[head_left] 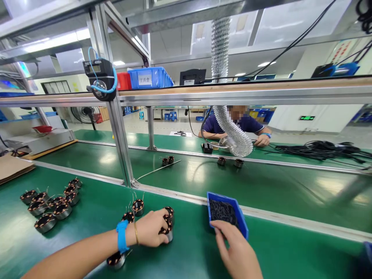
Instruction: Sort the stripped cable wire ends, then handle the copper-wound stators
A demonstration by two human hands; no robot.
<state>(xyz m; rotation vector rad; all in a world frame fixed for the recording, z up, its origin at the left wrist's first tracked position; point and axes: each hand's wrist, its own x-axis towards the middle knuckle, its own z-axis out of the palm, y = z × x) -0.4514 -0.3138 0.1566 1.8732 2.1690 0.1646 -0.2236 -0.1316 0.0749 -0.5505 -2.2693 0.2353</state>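
Note:
My left hand (152,228), with a blue wrist strap and a thin bracelet, is closed around a round copper-wound coil (168,230) standing on the green bench mat. Two more coils (138,206) stand just behind it and another coil (116,260) lies under my forearm. My right hand (236,248) reaches into the near edge of a small blue tray (242,223) filled with small black parts; its fingertips dip among them and are hidden.
A cluster of several coils (52,203) sits at the left. An aluminium frame post (120,143) rises behind my left hand. Beyond the green conveyor (203,174) a co-worker sits near a silver flexible duct (232,131) and black cables (319,149).

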